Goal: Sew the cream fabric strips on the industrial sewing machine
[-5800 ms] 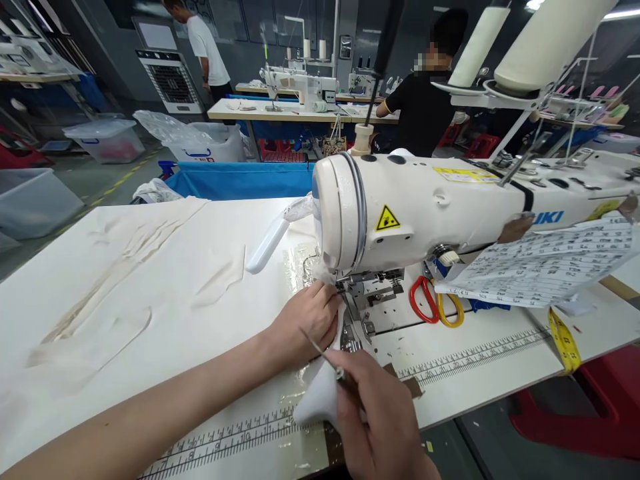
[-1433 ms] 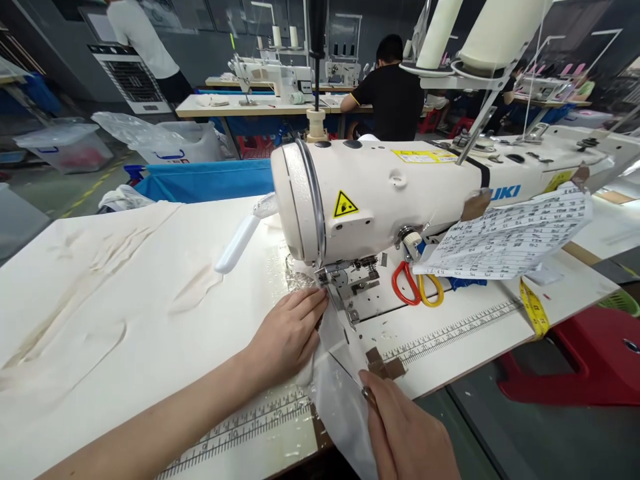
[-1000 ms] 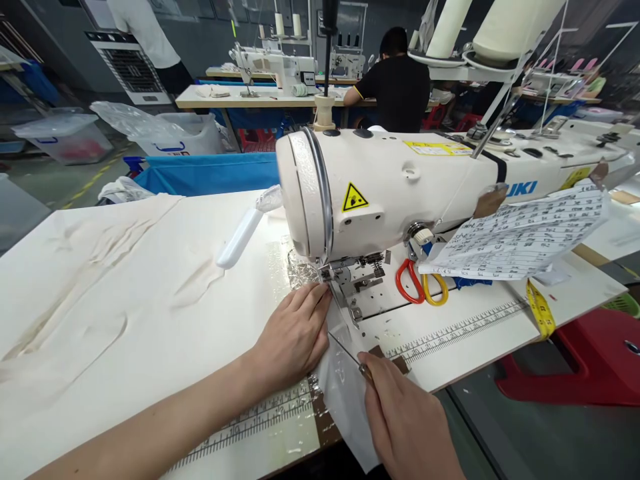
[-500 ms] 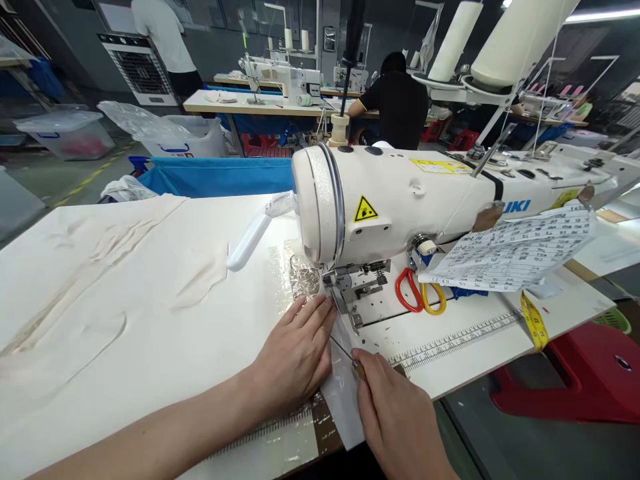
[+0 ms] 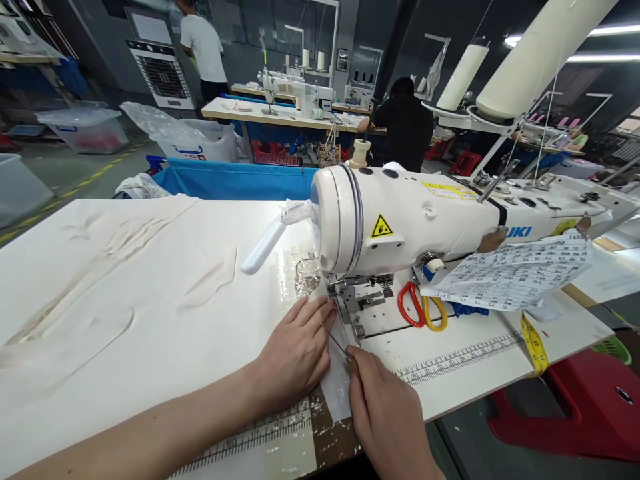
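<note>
My left hand [image 5: 297, 350] lies flat beside the needle area of a white sewing machine [image 5: 400, 223], fingers stretched forward and pressing on a narrow piece of thin white fabric [image 5: 334, 393]. The fabric runs from the presser foot [image 5: 336, 288] toward the table's near edge. Closed around the wooden handle of an awl [image 5: 337, 342] is my right hand [image 5: 387, 407], just right of the fabric. The awl's thin metal shaft slants up and left over the fabric to my left fingers. Its tip is hard to make out there.
Red-and-yellow-handled scissors [image 5: 423, 308] lie under the machine arm, near a handwritten sheet [image 5: 510, 273]. A yellow tape measure [image 5: 534, 343] hangs over the right edge. Cream fabric pieces [image 5: 125, 247] cover part of the left tabletop. A red stool [image 5: 575, 407] stands at right.
The camera view has shifted, moving the machine right and down in the picture. The near end of the white fabric lies closer to the machine. Both hands keep nearly the same pose.
</note>
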